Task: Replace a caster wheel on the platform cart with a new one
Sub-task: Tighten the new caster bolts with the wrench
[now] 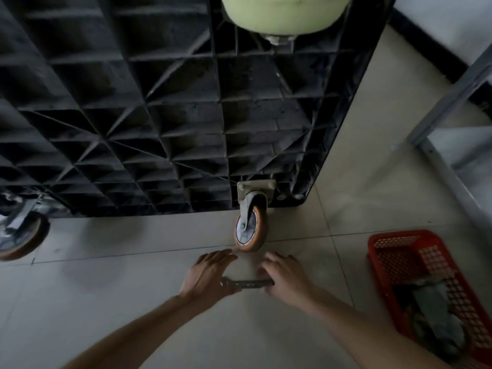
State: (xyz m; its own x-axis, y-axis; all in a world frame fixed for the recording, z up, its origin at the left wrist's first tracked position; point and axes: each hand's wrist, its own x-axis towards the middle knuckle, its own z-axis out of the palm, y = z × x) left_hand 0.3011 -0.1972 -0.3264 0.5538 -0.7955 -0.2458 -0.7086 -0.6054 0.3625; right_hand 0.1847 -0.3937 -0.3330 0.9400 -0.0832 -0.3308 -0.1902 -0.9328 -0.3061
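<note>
Both hands (245, 275) over a wrench (246, 283) (beside the caster (250, 230)).

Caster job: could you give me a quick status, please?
Both hands over wrench on floor. Orange caster on upturned cart. Nothing in the way.

Black cart underside (133, 102) ribbed in a grid of squares and triangles, orange-tyred caster wheel (250, 231) with grey hub and cream mounting plate (257, 187), pale green wheel (286, 12), red mesh-patterned basket (394, 251), grey wrench (246, 283), beige tiled floor (133, 302).
</note>
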